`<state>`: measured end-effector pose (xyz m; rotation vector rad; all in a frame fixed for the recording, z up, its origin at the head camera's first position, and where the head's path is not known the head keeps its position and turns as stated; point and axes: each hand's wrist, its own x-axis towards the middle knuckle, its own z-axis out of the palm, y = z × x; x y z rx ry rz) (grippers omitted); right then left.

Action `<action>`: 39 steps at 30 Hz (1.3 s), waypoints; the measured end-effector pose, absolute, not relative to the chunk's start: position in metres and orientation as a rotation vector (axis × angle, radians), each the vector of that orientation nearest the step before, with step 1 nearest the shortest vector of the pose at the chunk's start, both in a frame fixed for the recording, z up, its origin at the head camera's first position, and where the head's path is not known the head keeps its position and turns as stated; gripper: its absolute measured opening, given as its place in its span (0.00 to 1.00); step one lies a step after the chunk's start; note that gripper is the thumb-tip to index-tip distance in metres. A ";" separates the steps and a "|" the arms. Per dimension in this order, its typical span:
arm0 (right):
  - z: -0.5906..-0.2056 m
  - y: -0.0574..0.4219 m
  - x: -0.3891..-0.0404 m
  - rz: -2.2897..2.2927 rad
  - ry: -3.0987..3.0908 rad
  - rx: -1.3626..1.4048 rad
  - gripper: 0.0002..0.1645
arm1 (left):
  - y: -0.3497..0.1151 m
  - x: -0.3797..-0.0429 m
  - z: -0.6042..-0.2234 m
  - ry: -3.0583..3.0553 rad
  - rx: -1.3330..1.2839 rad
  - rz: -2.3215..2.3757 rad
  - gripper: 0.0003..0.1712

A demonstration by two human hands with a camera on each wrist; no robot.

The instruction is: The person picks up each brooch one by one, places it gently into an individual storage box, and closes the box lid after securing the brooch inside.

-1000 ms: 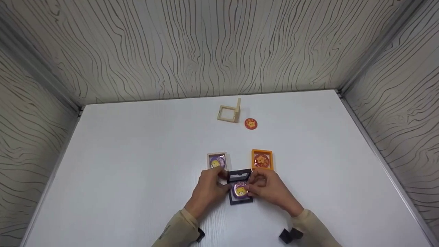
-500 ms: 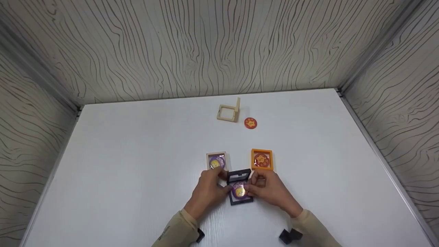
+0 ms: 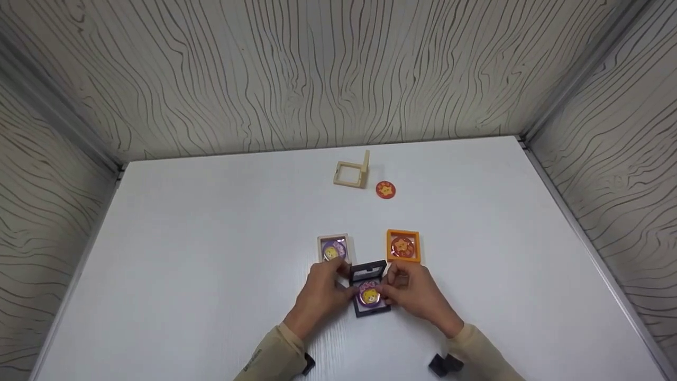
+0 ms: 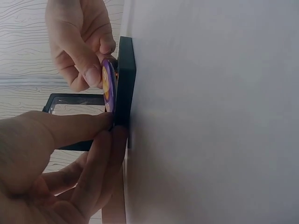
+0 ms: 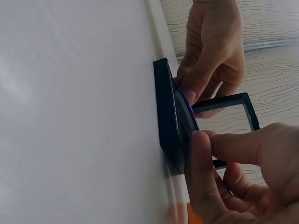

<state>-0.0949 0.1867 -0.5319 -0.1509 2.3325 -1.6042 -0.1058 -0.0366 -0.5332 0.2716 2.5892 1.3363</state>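
A small black hinged display frame (image 3: 373, 312) lies on the table with its windowed lid (image 3: 368, 271) raised. Over its lower half sits a round purple badge (image 3: 369, 296) with a yellow bear, tilted in both wrist views. My left hand (image 3: 322, 288) grips the frame's left side, thumb at the badge's edge and fingers along the frame. On the other side, my right hand (image 3: 418, 291) pinches the badge's rim between thumb and index finger, as the right wrist view shows. The fingers hide parts of the badge's edge.
Beyond my left hand lies a pale pink frame (image 3: 319, 246) with a purple bear badge. An orange frame (image 3: 389, 246) with a red star badge lies behind my right hand. Farther back are an opened beige frame (image 3: 349, 185) and a loose red star badge (image 3: 385, 190).
The badge's tilt has shifted slightly, and the glare on its face has changed. Both hands stay almost in place at the black frame, whose lid remains raised.
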 end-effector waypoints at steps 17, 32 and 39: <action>-0.534 0.189 -0.096 -1.540 2.415 -0.217 0.13 | -0.038 -0.106 -0.535 2.567 0.363 1.352 0.13; -0.526 0.190 -0.096 -1.582 2.566 -0.360 0.39 | -0.034 -0.095 -0.523 2.580 0.325 1.094 0.40; -0.525 0.190 -0.098 -1.681 2.472 -0.423 0.22 | -0.036 -0.088 -0.525 2.600 0.425 1.131 0.52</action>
